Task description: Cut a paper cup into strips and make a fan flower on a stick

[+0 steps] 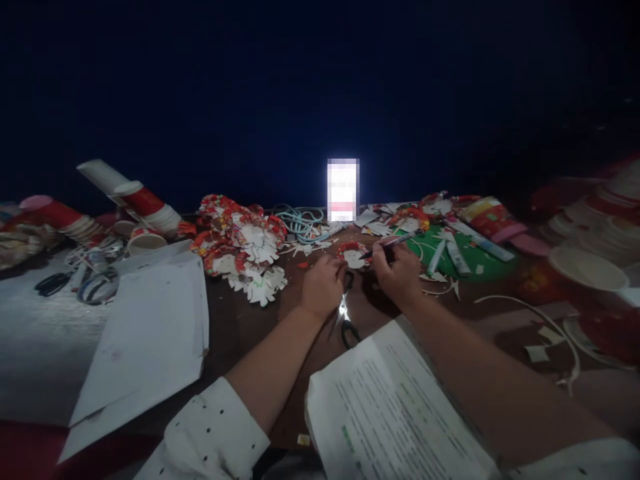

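On the tabletop [235, 327], I apparently mark the cutout [354, 259]: right fingers [381, 260] grasp the pen [407, 237]; left fingers [339, 272], grip unclear. Next requirement: steady strokes.

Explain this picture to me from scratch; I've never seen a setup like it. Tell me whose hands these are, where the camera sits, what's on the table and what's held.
There is no machine here: these are a person's own bare hands. The one picture comes from a camera worn on that person's head, looking forward and down.

The right hand holds a pen, its tip end at a small red-and-white piece. The left hand is close beside that piece; whether it grips anything is hard to tell.

Nearer the person on the table lie scissors and a printed sheet. To the left are plain papers, cups and heaped cut-outs; to the right, white tubes.
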`<state>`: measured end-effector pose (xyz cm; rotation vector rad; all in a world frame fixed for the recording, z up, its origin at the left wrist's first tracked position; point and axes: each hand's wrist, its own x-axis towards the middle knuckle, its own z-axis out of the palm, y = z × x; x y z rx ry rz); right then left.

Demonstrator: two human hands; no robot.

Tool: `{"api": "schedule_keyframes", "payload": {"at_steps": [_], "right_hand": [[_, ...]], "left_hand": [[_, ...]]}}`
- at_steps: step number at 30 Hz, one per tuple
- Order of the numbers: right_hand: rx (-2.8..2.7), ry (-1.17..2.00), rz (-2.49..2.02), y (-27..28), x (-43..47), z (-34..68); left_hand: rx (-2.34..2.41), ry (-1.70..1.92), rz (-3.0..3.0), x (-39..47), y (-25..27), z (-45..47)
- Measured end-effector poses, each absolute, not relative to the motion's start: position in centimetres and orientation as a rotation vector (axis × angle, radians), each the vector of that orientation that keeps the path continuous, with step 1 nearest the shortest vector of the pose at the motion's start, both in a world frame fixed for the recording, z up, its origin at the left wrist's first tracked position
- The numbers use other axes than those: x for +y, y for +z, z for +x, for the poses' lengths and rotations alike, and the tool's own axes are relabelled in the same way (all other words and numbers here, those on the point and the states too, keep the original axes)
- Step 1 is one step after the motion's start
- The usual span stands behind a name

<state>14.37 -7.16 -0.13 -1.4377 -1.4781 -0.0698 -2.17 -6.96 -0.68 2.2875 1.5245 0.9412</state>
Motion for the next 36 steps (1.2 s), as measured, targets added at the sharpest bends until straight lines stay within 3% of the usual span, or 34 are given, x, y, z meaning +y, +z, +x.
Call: {"api": "schedule_keyframes", "payload": {"at_steps": [15,36], "right_hand": [[-1.595,-0.04,-1.503,-0.38,-6.89,14.3],[-1.631,-0.051,-1.504,-0.73,-6.73,14.02]], "left_hand": [[1.513,0.626,2.463,-7.13,-0.42,-2.04],[1.458,0.566,2.501,-7.03,-0.22,-1.68]]}}
